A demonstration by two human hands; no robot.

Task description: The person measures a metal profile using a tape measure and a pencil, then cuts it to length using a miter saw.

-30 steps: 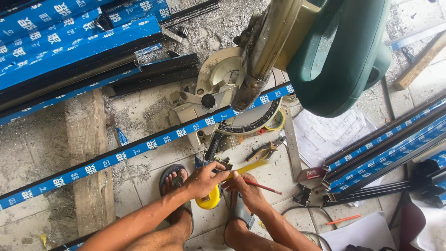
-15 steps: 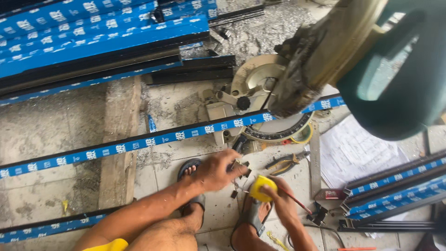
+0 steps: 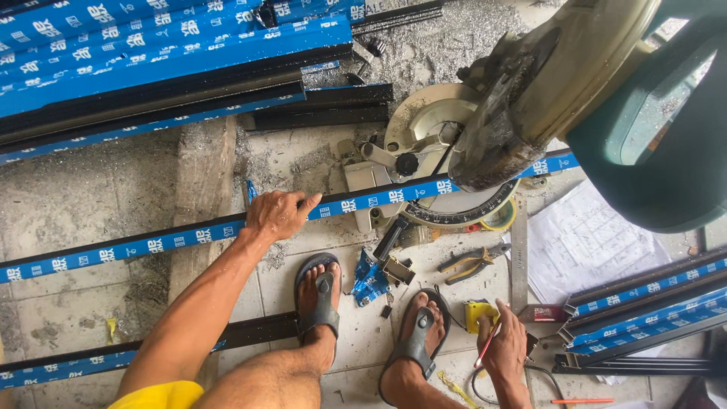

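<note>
item: long blue-filmed metal profile point(image 3: 189, 235), lying on the floor point(image 3: 91, 189) from the lower left up to the right, passing across the base of the mitre saw point(image 3: 530, 113) and under its blade housing.

left hand point(image 3: 276, 214): laid flat on top of the profile, palm down, fingers spread forward over its far edge; pressing on it rather than wrapped around it.

right hand point(image 3: 503, 350): low at the right, near the right foot, fingers closed on a thin red pencil point(image 3: 487, 342) that points up and left. just beside it on the floor, a yellow tape measure point(image 3: 478, 313).

feet: both in grey sandals point(image 3: 318, 291), set on the floor tiles just this side of the profile.

between the feet: crumpled scrap of blue film point(image 3: 369, 279) and a small short offcut of dark metal point(image 3: 397, 270).

right of the feet: pliers point(image 3: 471, 262) with yellow and dark grips, lying near the saw's angle scale; a metal ruler point(image 3: 519, 254) running toward the viewer; a sheet of paper point(image 3: 587, 242) with printed lines.

upper left: stack of like profiles point(image 3: 151, 53) in blue film, with dark bare lengths along its near edge.

lower right: a second bundle of blue-filmed profiles point(image 3: 644, 303).

under the left forearm: a wooden plank point(image 3: 204, 174) lying across the floor beneath the profile; metal swarf scattered about the saw.
</note>
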